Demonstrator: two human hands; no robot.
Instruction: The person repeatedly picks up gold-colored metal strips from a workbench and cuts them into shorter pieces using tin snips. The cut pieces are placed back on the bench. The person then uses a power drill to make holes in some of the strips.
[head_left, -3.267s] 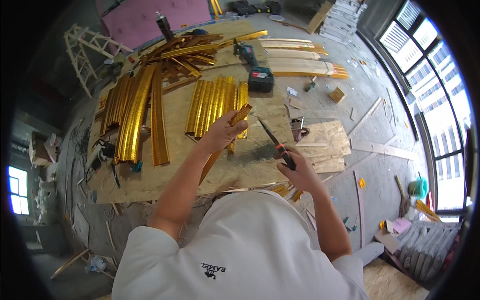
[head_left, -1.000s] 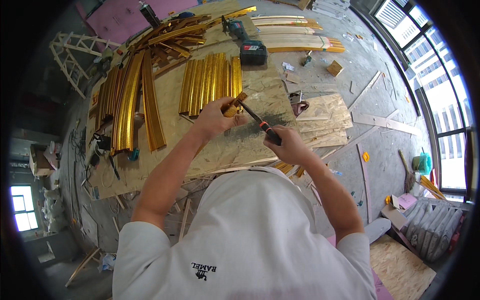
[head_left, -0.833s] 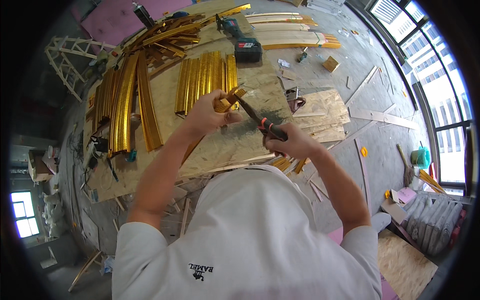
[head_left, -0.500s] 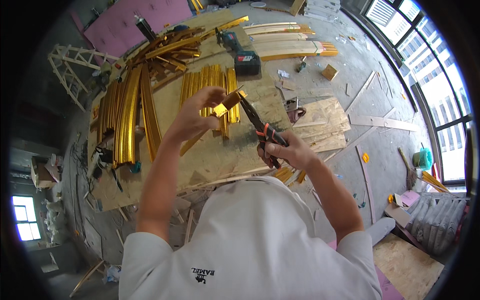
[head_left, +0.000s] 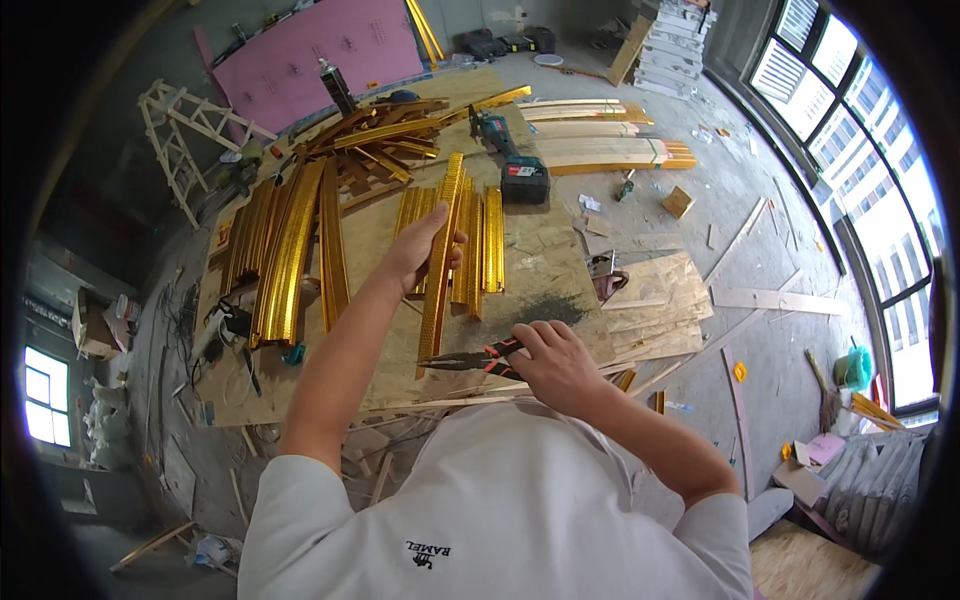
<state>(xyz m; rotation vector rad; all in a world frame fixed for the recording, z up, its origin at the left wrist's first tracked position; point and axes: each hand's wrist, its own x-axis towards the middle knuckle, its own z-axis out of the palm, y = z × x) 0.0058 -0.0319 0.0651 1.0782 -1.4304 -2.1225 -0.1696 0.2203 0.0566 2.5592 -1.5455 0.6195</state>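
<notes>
Where behind strip (head_left: pixel 437 290), left fingers (head_left: pixel 458 252) obscured.

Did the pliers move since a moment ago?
Yes. Judged against the teal power tool, the pliers have come toward the white shirt and a little left.

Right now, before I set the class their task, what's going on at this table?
Someone in a white shirt holds a long gold strip in the left hand and pliers in the right hand. The pliers' tips are at the strip's near end; whether they grip it is unclear. More gold strips lie on the wooden board, near a cordless power tool.
</notes>
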